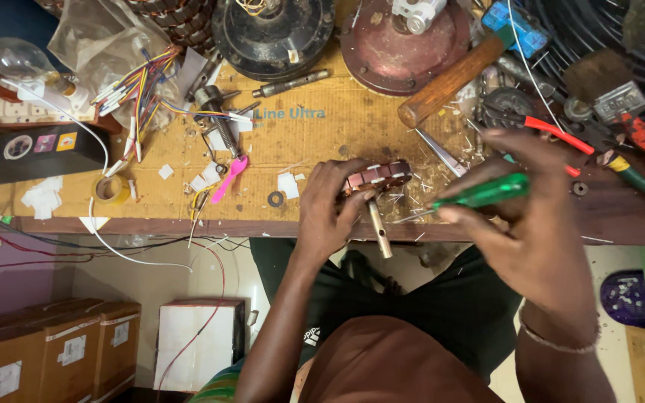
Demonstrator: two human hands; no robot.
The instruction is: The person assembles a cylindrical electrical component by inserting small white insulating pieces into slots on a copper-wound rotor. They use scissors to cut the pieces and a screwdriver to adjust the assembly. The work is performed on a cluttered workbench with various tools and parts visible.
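Fingers (349, 195) of the left hand (328, 213) curled tight around a small motor stator (377, 176) with copper-coloured laminations, a metal shaft (379, 228) sticking out toward 6 o'clock over the bench edge. Right hand (533, 216) closed on a green-handled screwdriver (487, 192), tip pointing toward 9 o'clock at the stator, just short of it. Stator sits at centre of the cardboard-covered workbench (300, 138). Wooden-handled hammer (453, 80) at 1 o'clock of the stator; red-handled pliers (554, 133) at 2 o'clock; pink plastic piece (230, 177) at 9 o'clock; tape roll (110, 189) farther at 9 o'clock.
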